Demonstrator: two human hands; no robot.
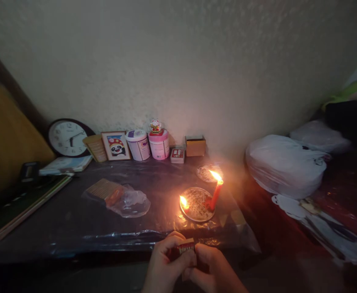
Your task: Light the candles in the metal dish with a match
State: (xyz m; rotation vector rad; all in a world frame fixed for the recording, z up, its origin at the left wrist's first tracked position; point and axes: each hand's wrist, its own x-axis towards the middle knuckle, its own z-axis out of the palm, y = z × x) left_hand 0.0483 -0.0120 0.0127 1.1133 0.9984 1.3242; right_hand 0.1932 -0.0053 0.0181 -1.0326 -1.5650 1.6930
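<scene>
Low in the head view, my left hand (166,264) is closed round a small matchbox (187,245) with a dark red printed side. My right hand (212,266) pinches the box's right end, its fingertips partly hidden behind it. Just beyond my hands lies a round plate (197,209) with a speckled, stained surface. A tall red candle (216,195) stands lit at its right side, leaning slightly right. At the plate's left edge burns a short candle stub (184,205). Behind the tall candle lies a second round, flat piece (205,173), partly covered by the flame's glare.
Left of the plate lies a clear plastic bag (132,203) holding something tan. Along the wall stand a clock (67,138), a framed panda picture (116,145), two tubs (138,146), a card box (177,155) and an open carton (195,147). White plastic bags (285,165) lie right.
</scene>
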